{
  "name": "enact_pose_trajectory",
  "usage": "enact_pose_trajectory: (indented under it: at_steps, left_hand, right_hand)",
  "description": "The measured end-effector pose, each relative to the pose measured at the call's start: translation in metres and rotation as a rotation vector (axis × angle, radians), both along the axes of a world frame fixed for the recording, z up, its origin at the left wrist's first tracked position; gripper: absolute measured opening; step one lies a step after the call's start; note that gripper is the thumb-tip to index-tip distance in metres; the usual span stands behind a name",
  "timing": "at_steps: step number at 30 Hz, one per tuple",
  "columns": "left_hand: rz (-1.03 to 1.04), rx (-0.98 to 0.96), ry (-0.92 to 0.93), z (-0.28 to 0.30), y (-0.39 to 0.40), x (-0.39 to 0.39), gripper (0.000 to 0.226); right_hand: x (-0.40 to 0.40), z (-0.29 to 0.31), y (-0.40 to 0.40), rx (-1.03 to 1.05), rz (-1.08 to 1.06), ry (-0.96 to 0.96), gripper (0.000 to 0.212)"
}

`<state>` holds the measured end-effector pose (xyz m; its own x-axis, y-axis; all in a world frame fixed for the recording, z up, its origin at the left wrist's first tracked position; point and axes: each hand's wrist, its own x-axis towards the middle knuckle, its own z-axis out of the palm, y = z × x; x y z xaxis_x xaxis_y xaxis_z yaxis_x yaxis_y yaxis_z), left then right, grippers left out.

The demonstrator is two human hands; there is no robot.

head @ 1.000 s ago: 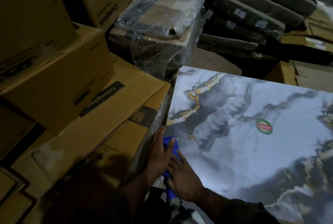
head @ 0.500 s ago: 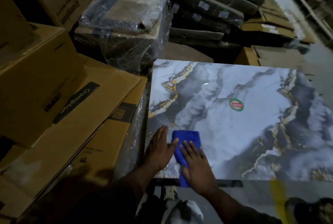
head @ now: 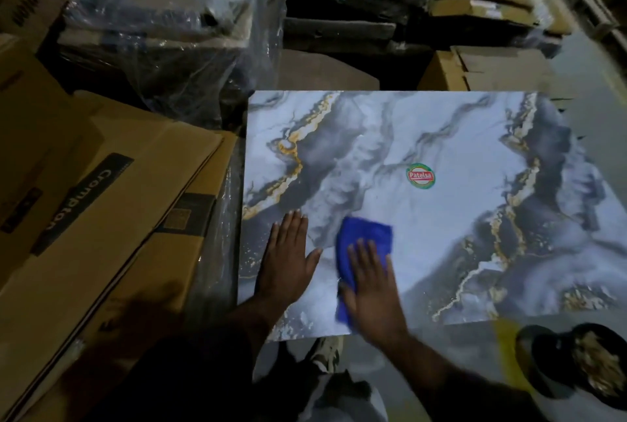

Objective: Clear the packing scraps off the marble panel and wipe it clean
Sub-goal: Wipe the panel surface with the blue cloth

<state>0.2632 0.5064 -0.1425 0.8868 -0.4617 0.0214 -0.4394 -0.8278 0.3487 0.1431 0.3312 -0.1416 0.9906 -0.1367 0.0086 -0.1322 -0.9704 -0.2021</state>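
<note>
Head view: wiping step, no scraps visible on marble panel point(head: 441, 136). Right hand point(head: 373, 289) flat, fingers spread, pressing blue cloth point(head: 364, 235) near front-left corner. Left hand point(head: 288, 262) open, palm down on panel, bracing. Next, likely: sweep cloth twd sticker point(head: 420, 176) & far edge.

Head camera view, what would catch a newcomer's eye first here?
First, the marble panel, pale with grey and gold veins, fills the centre, bright against the dim storeroom. Near its close edge the right hand presses flat on a vivid blue cloth, with the left hand flat on the panel beside it. A round sticker sits mid-panel.
</note>
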Motion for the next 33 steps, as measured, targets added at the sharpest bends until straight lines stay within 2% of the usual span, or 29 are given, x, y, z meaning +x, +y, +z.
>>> enact_pose_trajectory:
  at_steps: [2, 4, 8, 10, 11, 12, 16, 20, 22, 25, 27, 30, 31, 33]
  left_hand:
    - [-0.009, -0.036, 0.019, 0.001, -0.008, 0.005, 0.073]
    - [-0.030, -0.036, 0.025, -0.001, -0.011, 0.008, 0.071]
    - [-0.023, -0.146, 0.045, -0.003, -0.005, 0.009, 0.067]
    - [0.008, -0.225, 0.053, -0.001, -0.004, 0.009, 0.066]
    - [0.020, -0.257, 0.054, 0.000, -0.004, 0.008, 0.065]
    - [0.033, -0.296, 0.057, 0.000, -0.004, 0.008, 0.064]
    - [0.080, -0.441, 0.087, -0.002, 0.001, 0.012, 0.067]
    - [0.190, -0.563, 0.172, 0.002, 0.001, 0.017, 0.060]
    - [0.253, -0.603, 0.210, 0.009, 0.000, 0.021, 0.064]
    - [0.286, -0.649, 0.289, 0.021, 0.002, 0.027, 0.073]
    - [0.268, -0.638, 0.294, 0.025, 0.009, 0.027, 0.074]
    - [0.272, -0.597, 0.307, 0.023, 0.027, 0.022, 0.074]
    - [0.277, -0.591, 0.320, 0.022, 0.033, 0.019, 0.075]
    - [0.287, -0.603, 0.350, 0.021, 0.043, 0.011, 0.077]
  right_hand:
    - [-0.022, 0.003, -0.001, -0.029, 0.218, -0.016, 0.069]
    - [-0.019, 0.001, -0.024, -0.038, 0.252, -0.022, 0.069]
    - [0.029, 0.001, -0.063, -0.014, -0.206, 0.057, 0.070]
    - [0.056, 0.005, -0.051, 0.008, -0.315, 0.082, 0.074]
    - [0.063, 0.007, -0.038, 0.028, -0.298, 0.066, 0.074]
    - [0.065, 0.008, -0.024, 0.056, -0.216, 0.041, 0.074]
    - [0.020, 0.007, 0.027, 0.134, 0.349, 0.031, 0.076]
    - [-0.013, 0.002, 0.036, 0.249, 0.632, 0.076, 0.079]
    - [-0.022, 0.005, 0.031, 0.310, 0.749, 0.090, 0.071]
    - [-0.026, 0.011, 0.018, 0.359, 0.885, 0.100, 0.045]
    - [-0.015, 0.008, 0.000, 0.376, 0.783, 0.042, 0.050]
    - [0.018, 0.004, -0.032, 0.349, 0.272, -0.070, 0.053]
    - [0.031, 0.008, -0.036, 0.296, 0.138, -0.032, 0.063]
    - [0.055, 0.018, -0.022, 0.201, 0.018, 0.070, 0.074]
